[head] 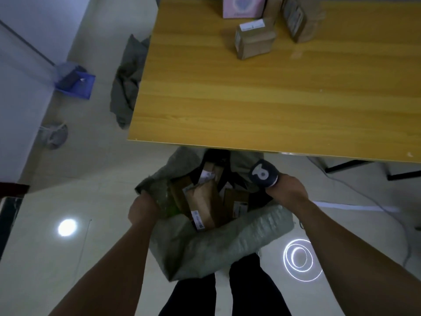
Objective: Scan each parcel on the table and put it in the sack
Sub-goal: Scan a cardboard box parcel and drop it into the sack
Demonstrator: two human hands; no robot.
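Note:
A grey woven sack [227,245] stands open on the floor below the table's near edge, with several brown cardboard parcels [202,201] inside it. My left hand [142,208] grips the sack's left rim. My right hand [286,189] holds a dark scanner [264,172] with a white logo over the sack's right rim. On the wooden table [250,99] at the far side stand a small brown parcel [255,38], a taller brown parcel [298,17] and a pink box [242,6].
A grey cloth [127,80] hangs at the table's left edge. A blue item [75,82] and a grey round object [54,135] lie on the floor to the left. A cable [364,197] runs along the floor on the right. My legs [227,290] are just behind the sack.

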